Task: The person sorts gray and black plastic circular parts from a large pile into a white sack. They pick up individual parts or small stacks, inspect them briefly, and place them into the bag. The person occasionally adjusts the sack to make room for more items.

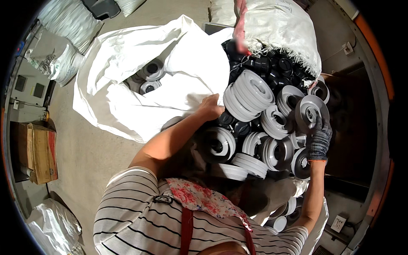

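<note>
Head view: from here I see my wearer's bare left hand (211, 108), fingers curled tight on the right edge of a large, open white fabric sack (191, 59) with round grey plastic pieces (151, 71) inside. The right hand (320, 138), in a grey knit glove (319, 148), pinches a wide, hollow grey plastic ring (302, 111) at its near side, over the right edge of a heap of stacked grey rings (240, 106) and glossy black plastic parts (284, 63).
</note>
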The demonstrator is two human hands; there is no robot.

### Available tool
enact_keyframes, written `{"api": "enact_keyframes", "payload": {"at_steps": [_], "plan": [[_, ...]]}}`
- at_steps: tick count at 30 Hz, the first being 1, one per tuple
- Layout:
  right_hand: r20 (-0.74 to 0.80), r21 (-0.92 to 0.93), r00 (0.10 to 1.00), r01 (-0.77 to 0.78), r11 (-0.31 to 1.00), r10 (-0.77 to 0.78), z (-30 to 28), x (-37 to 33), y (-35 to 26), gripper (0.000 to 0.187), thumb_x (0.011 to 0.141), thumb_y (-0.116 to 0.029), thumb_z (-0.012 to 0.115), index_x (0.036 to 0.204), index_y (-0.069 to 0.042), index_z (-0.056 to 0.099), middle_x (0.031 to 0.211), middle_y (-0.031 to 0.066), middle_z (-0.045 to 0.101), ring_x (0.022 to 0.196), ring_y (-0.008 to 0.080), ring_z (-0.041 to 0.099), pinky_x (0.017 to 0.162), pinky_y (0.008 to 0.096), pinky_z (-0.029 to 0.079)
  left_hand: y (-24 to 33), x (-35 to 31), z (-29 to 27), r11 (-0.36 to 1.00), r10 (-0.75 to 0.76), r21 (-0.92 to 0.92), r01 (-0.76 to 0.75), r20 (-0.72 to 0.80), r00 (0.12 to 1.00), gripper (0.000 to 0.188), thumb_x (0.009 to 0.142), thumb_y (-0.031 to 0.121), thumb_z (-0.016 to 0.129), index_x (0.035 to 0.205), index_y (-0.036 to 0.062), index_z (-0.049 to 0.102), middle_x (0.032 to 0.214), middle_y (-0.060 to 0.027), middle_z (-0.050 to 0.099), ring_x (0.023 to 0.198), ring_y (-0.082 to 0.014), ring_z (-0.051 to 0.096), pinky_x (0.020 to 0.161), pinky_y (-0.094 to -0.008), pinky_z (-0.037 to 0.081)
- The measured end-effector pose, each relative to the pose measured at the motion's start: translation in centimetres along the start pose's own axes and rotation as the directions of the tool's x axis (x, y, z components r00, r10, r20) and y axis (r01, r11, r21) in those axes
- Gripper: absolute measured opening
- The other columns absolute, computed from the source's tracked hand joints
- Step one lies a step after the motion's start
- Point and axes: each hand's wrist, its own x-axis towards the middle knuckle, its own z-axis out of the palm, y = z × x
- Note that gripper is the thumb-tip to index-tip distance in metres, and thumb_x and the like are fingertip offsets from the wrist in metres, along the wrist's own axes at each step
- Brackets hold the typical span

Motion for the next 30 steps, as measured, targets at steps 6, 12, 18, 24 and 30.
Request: {"api": "enact_keyframes", "payload": {"at_steps": [6, 12, 18, 24, 30], "plan": [[-0.237, 0.561, 0.881, 0.469, 0.682, -0.411, -8.8, 3.0, -20.4, 0.050, 0.078, -0.018, 0.066, 0.122, -0.001, 0.048, 0.118, 0.0203, 0.050, 0.111, 0.0360, 0.048, 0.095, 0.0437, 0.041, -4.0, -0.6, -6.6, 0.928, 0.222, -0.196, -0.316, -0.391, 0.893, 0.013, 0.086, 0.011, 0.056, 0.085, -0.0019, 0.060, 0.079, -0.0132, 0.060, 0.073, -0.0251, 0.060, 0.068, -0.0341, 0.050], [-0.152, 0.496, 0.834, 0.529, 0.689, -0.531, -3.1, 10.2, -36.7, 0.067, 0.079, -0.043, 0.061, 0.133, -0.008, 0.043, 0.142, 0.0186, 0.033, 0.132, 0.0388, 0.027, 0.104, 0.0589, 0.021, -17.0, 1.7, -18.2, 0.335, -0.705, -0.942, -0.019, -0.264, 0.658, 0.041, 0.085, 0.044, 0.061, 0.104, 0.0081, 0.060, 0.094, -0.0032, 0.062, 0.075, -0.0147, 0.056, 0.055, -0.0280, 0.039], [0.345, 0.420, 0.764, 0.393, 0.818, -0.545, 4.4, 12.7, -37.6, 0.075, 0.076, -0.052, 0.063, 0.131, -0.004, 0.046, 0.147, 0.0206, 0.023, 0.136, 0.0395, 0.020, 0.106, 0.0592, 0.017, -21.8, 8.2, -31.6, 0.502, -0.635, -0.864, -0.025, -0.388, 0.668, 0.063, 0.083, 0.047, 0.063, 0.124, 0.0015, 0.048, 0.115, -0.0105, 0.054, 0.094, -0.0227, 0.052, 0.076, -0.0342, 0.044], [-0.013, 0.348, 0.884, 0.443, 0.826, -0.468, -2.2, 19.5, -31.8, 0.036, 0.080, -0.031, 0.061, 0.104, -0.005, 0.062, 0.108, 0.0158, 0.061, 0.103, 0.0335, 0.056, 0.094, 0.0385, 0.042, -18.8, 6.1, -30.4, 0.641, -0.622, -0.751, 0.159, -0.387, 0.680, 0.055, 0.084, 0.035, 0.065, 0.121, -0.0008, 0.048, 0.115, -0.0113, 0.048, 0.097, -0.0175, 0.045, 0.077, -0.0328, 0.041], [0.374, 0.357, 0.861, -0.476, 0.804, 0.344, 8.8, 25.3, -19.2, 0.089, 0.063, -0.044, 0.074, 0.135, -0.004, 0.039, 0.134, 0.0238, 0.043, 0.125, 0.0359, 0.042, 0.104, 0.0387, 0.035, -14.3, 4.1, -23.4, 0.384, -0.540, -0.912, 0.147, -0.093, 0.836, 0.017, 0.085, 0.019, 0.060, 0.085, 0.0025, 0.057, 0.073, -0.0025, 0.053, 0.060, -0.0138, 0.051, 0.054, -0.0247, 0.043]]}}
